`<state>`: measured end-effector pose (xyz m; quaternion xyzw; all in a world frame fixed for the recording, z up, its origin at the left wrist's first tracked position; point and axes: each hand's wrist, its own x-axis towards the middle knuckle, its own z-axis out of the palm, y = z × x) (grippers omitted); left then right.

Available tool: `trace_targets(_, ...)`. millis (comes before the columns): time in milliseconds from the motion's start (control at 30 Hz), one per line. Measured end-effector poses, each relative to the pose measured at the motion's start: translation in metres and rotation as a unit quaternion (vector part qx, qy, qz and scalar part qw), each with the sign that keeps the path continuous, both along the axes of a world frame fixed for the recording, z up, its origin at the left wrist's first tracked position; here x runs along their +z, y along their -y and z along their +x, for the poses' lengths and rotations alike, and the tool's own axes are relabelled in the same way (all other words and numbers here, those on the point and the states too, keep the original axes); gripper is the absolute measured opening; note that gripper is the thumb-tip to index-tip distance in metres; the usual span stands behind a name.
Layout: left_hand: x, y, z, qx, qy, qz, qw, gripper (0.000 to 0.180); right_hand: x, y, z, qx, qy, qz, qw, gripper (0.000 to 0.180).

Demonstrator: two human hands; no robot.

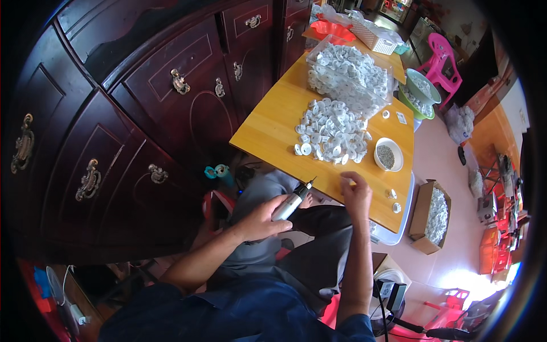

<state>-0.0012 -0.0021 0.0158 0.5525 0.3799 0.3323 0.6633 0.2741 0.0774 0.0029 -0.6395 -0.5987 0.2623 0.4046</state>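
My left hand (261,222) is wrapped around a silver powered screwdriver (292,203), its dark bit pointing up and right toward the table's near edge. My right hand (358,195) is raised over the front of the yellow wooden table (273,128), fingers curled together; anything between the fingertips is too small to make out. Beyond it spreads a loose heap of small white plastic parts (333,130). To the right of the heap stands a white bowl (399,162) of tiny grey metal pieces, perhaps screws. Two white parts (396,208) lie apart near the table's right edge.
A clear plastic bin (376,105) heaped with white parts stands farther back on the table. Dark wooden cabinets (165,97) line the left. On the floor at right sit a cardboard box (423,242) of white parts, basins (423,85) and a pink chair (443,62).
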Motion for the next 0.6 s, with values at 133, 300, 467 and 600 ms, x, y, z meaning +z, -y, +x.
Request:
trace_targets(133,0.001,-0.001,0.001,0.009,-0.037,0.004,0.999,0.072,0.016,0.012,0.054,-0.057,0.209,0.047,0.975,0.018)
trace_targets(300,-0.006,0.001,-0.002,0.029,-0.032,-0.004,0.999,0.069,0.049,0.001,0.067,-0.141,0.181,0.04,0.973,0.019)
trace_targets(467,0.0,-0.003,0.001,0.019,-0.064,0.045,0.997,0.07,0.053,-0.063,0.101,-0.122,0.272,0.038,0.954,0.015)
trace_targets(600,0.002,-0.004,-0.002,0.024,-0.079,0.032,0.996,0.067,0.051,-0.11,0.101,-0.131,0.339,-0.02,0.931,0.016)
